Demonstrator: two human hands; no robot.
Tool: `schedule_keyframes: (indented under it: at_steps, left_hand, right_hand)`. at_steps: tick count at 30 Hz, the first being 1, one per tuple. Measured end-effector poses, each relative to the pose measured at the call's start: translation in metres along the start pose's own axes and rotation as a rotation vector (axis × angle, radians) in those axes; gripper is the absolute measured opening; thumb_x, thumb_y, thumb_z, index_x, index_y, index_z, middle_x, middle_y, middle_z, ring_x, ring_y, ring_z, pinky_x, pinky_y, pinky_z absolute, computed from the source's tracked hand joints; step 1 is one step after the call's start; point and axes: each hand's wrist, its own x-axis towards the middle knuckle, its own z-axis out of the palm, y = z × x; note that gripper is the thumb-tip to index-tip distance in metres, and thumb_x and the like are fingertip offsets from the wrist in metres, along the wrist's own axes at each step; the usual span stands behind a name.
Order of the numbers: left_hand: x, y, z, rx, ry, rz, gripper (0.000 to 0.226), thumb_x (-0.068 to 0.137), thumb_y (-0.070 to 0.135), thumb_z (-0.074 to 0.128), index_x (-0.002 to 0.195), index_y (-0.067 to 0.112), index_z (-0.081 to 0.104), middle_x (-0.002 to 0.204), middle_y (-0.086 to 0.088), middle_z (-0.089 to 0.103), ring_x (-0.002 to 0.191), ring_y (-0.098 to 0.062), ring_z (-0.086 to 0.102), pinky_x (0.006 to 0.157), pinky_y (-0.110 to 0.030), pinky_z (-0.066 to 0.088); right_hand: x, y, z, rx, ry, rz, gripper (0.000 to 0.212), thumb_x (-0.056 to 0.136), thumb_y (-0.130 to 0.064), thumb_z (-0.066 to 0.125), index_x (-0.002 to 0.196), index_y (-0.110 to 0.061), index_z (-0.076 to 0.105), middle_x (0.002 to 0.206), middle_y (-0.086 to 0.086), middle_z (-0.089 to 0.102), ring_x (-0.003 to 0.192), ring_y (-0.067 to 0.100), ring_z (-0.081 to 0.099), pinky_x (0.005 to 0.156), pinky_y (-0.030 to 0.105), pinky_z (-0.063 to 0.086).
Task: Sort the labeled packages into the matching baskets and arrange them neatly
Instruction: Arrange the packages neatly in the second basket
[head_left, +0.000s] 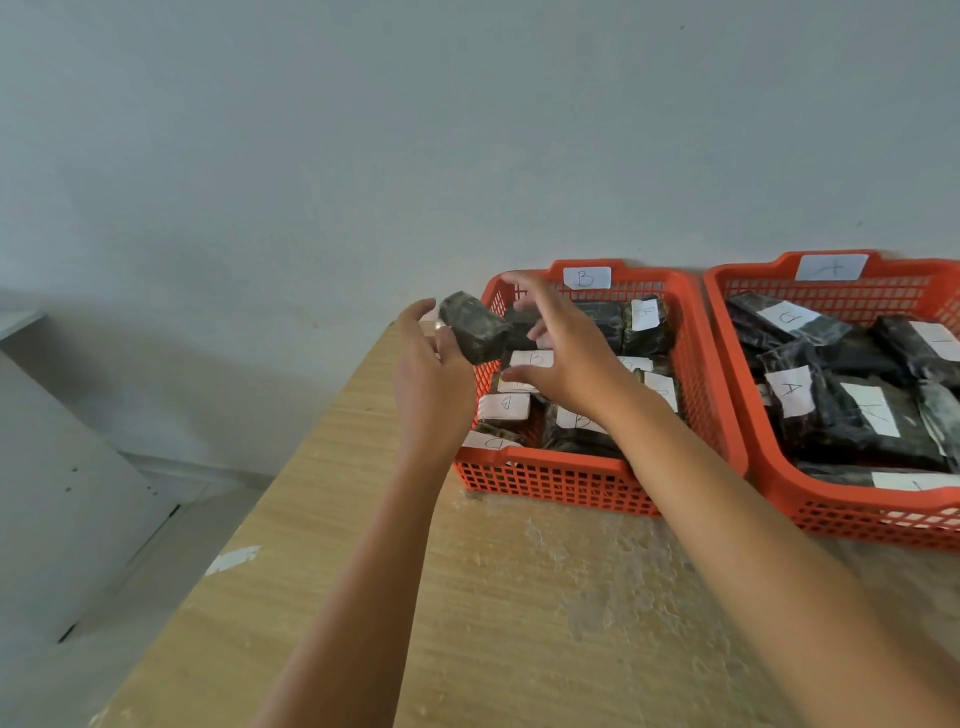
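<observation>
basket B (545, 475) left on table (519, 623) | basket A (769, 467) just right | packages inside both

A light wooden table (519, 597) with a worn, whitish patch on its top runs back to a plain pale wall (363, 130). A scrap of white tape (232, 559) sticks to the table's left edge. Left of the table stands a grey cabinet (62, 499)

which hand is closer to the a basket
Right. The right hand hovers spread over the B basket, next to the A basket. The left hand, holding a dark package, is beyond the B basket's far side.
</observation>
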Motion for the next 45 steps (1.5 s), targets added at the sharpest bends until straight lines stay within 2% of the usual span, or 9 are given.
schedule_keyframes:
  at_steps: [4, 9, 14, 18, 24, 28, 35, 42, 45]
  left_hand:
    - [0.002, 0.004, 0.000, 0.081, -0.145, 0.021, 0.033, 0.110, 0.033, 0.034, 0.125, 0.027, 0.063, 0.087, 0.017, 0.065, 0.076, 0.016, 0.059, 0.058, -0.008, 0.042]
    - [-0.003, 0.006, 0.004, 0.199, -0.324, 0.065, 0.067, 0.095, 0.076, 0.024, 0.093, 0.031, 0.074, 0.088, 0.006, 0.073, 0.083, -0.002, 0.064, 0.067, -0.020, 0.044]
    - [-0.002, 0.006, 0.003, 0.162, -0.210, 0.058, 0.034, 0.107, 0.041, 0.041, 0.129, 0.027, 0.063, 0.115, 0.011, 0.068, 0.103, -0.004, 0.062, 0.075, -0.019, 0.047]
    - [0.000, 0.003, -0.003, 0.122, -0.199, 0.013, 0.032, 0.097, 0.005, 0.057, 0.120, 0.027, 0.063, 0.105, 0.008, 0.069, 0.095, -0.010, 0.067, 0.068, -0.028, 0.057]
    - [0.025, 0.013, -0.032, 0.700, -0.835, 0.359, 0.027, 0.080, 0.030, 0.086, 0.105, 0.037, 0.077, 0.098, 0.027, 0.067, 0.081, 0.018, 0.056, 0.075, -0.009, 0.042]
    - [0.028, 0.023, -0.017, 1.038, -1.064, 0.416, 0.046, 0.080, 0.024, 0.087, 0.120, 0.043, 0.073, 0.120, 0.021, 0.070, 0.105, -0.002, 0.059, 0.093, -0.030, 0.052]
    - [0.036, 0.012, -0.011, 1.073, -0.888, 0.686, 0.048, 0.076, 0.062, 0.080, 0.117, 0.037, 0.074, 0.109, 0.020, 0.072, 0.100, -0.002, 0.055, 0.083, -0.027, 0.048]
    - [0.058, 0.003, -0.038, 0.816, -0.776, 0.565, 0.023, 0.073, 0.039, 0.089, 0.094, 0.034, 0.082, 0.104, 0.014, 0.070, 0.101, -0.008, 0.059, 0.098, -0.039, 0.047]
    - [0.065, -0.003, -0.048, 0.627, -0.639, 0.465, 0.011, 0.086, 0.030, 0.080, 0.097, 0.028, 0.081, 0.105, 0.013, 0.071, 0.090, 0.000, 0.058, 0.088, -0.032, 0.051]
  right_hand:
    - [0.001, -0.004, 0.001, 0.040, 0.018, -0.104, 0.054, 0.086, -0.028, 0.077, 0.135, -0.028, 0.056, 0.129, -0.007, 0.057, 0.108, 0.003, 0.051, 0.094, 0.026, 0.045]
    - [0.002, -0.007, 0.003, 0.134, 0.011, 0.026, 0.036, 0.096, -0.042, 0.061, 0.127, -0.025, 0.054, 0.112, -0.009, 0.061, 0.095, 0.005, 0.061, 0.081, 0.026, 0.055]
    - [0.000, -0.003, -0.002, 0.023, 0.009, 0.138, 0.055, 0.081, -0.063, 0.070, 0.120, -0.027, 0.059, 0.107, -0.009, 0.059, 0.092, 0.003, 0.058, 0.068, 0.017, 0.046]
    - [-0.002, -0.001, -0.010, -0.134, -0.047, 0.233, 0.060, 0.058, -0.055, 0.091, 0.100, -0.027, 0.060, 0.097, -0.008, 0.058, 0.087, 0.009, 0.056, 0.061, 0.019, 0.039]
    - [-0.005, 0.003, -0.014, -0.152, -0.099, 0.323, 0.035, 0.075, -0.032, 0.088, 0.100, -0.019, 0.067, 0.109, 0.005, 0.066, 0.096, 0.019, 0.061, 0.079, 0.032, 0.049]
    - [-0.002, 0.004, -0.013, -0.126, 0.042, 0.309, 0.026, 0.091, -0.032, 0.072, 0.109, -0.012, 0.072, 0.106, 0.006, 0.070, 0.095, 0.017, 0.062, 0.079, 0.030, 0.046]
    - [0.001, 0.003, -0.015, 0.002, 0.116, 0.332, 0.023, 0.093, -0.038, 0.068, 0.090, -0.016, 0.074, 0.083, -0.005, 0.067, 0.079, 0.008, 0.063, 0.064, 0.023, 0.042]
    - [0.000, -0.003, -0.022, 0.173, -0.104, 0.343, 0.028, 0.088, -0.046, 0.072, 0.073, -0.023, 0.069, 0.070, -0.007, 0.070, 0.052, -0.001, 0.057, 0.061, 0.023, 0.047]
    - [0.000, -0.005, -0.023, 0.235, -0.209, 0.323, 0.026, 0.085, -0.045, 0.077, 0.071, -0.023, 0.072, 0.066, -0.013, 0.070, 0.055, -0.005, 0.058, 0.060, 0.020, 0.046]
